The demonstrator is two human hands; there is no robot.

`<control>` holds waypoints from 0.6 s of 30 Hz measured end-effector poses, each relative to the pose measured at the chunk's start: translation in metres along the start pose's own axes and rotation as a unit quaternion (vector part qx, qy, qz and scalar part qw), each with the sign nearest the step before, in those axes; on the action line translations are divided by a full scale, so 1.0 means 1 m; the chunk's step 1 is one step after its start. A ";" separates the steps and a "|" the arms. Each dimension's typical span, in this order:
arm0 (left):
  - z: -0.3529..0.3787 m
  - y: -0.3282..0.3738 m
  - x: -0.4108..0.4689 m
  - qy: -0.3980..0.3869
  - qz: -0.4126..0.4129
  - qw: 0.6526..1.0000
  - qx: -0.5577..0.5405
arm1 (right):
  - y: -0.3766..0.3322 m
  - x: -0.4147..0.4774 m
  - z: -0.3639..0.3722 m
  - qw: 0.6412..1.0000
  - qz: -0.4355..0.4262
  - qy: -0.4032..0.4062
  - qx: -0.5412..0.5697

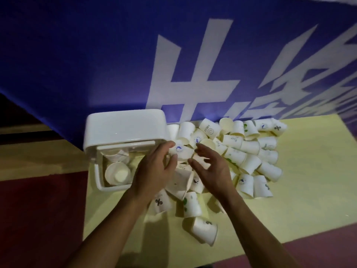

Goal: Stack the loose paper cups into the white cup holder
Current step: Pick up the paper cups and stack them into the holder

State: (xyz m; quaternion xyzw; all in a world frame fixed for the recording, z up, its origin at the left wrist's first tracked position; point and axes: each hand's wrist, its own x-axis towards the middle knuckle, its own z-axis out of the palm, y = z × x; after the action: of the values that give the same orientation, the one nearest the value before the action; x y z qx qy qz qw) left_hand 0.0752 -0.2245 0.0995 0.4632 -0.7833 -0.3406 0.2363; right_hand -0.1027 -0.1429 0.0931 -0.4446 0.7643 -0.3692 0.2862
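Observation:
A white cup holder [100, 171] with a raised lid [123, 126] stands at the left end of a pale yellow table [309, 190]. Nested paper cups [116, 173] sit inside it. Several loose white paper cups [249, 146] lie in a pile to its right, most on their sides. My left hand [152, 171] hovers just right of the holder, fingers relaxed and spread over a cup with a blue mark [182, 150]. My right hand [210, 167] is beside it over the pile, fingers straight, holding nothing that I can see.
A blue banner with large white characters [193, 74] hangs right behind the table. Dark red floor [38, 219] lies left and in front. One cup [202, 231] lies alone near the table's front edge. Bare tabletop shows at the right.

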 end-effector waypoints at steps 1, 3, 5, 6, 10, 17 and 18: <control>0.011 0.010 0.010 -0.013 0.008 1.000 0.004 | 0.005 0.002 -0.017 1.000 0.007 0.014 -0.001; 0.040 0.031 0.032 -0.046 0.025 0.998 0.031 | 0.023 0.002 -0.053 0.999 0.016 0.040 -0.005; 0.075 0.044 0.054 -0.095 0.033 0.992 0.079 | 0.043 -0.002 -0.084 0.998 0.026 0.054 -0.005; 0.091 0.047 0.064 -0.118 0.028 0.987 0.104 | 0.053 -0.004 -0.096 0.998 0.033 0.056 -0.007; 0.156 0.048 0.099 -0.179 -0.009 0.962 0.206 | 0.093 -0.009 -0.141 0.997 0.063 0.042 -0.010; 0.215 0.034 0.120 -0.199 -0.022 0.925 0.323 | 0.153 -0.002 -0.200 0.994 0.100 0.024 -0.023; 0.218 0.036 0.122 -0.197 -0.023 0.925 0.324 | 0.158 0.003 -0.205 0.994 0.106 0.019 -0.023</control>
State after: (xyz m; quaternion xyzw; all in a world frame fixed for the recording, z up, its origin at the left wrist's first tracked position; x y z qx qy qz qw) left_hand -0.1503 -0.2521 -0.0099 0.4554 -0.8711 -0.1580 -0.0938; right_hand -0.3352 -0.0294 0.0787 -0.3606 0.8208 -0.3274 0.2985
